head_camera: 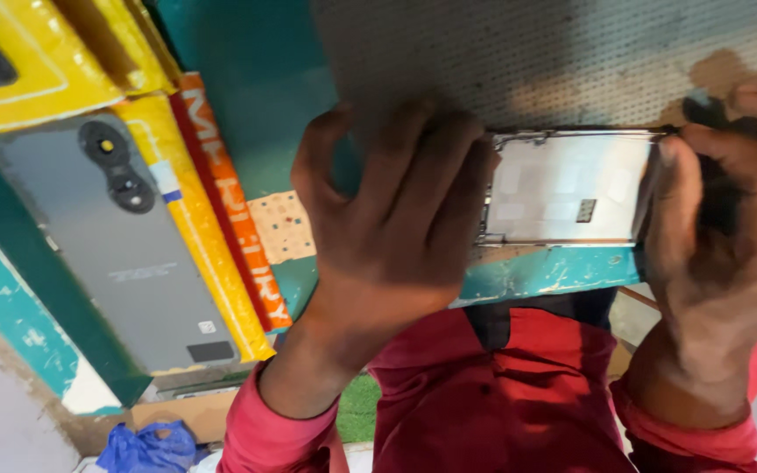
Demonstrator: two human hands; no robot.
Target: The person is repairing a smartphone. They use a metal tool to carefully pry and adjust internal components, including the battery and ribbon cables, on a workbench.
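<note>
Red sleeves (519, 394) are framing the phone frame (571, 188), lying lengthwise along the bench (536, 276) edge; left hand (392, 215) is pressing flat on one end, right hand (725, 228) is clamping the other.

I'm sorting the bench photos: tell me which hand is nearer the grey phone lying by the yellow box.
Left. The left hand presses on the open phone frame, with the grey phone further left. The right hand grips the frame's far end.
</note>
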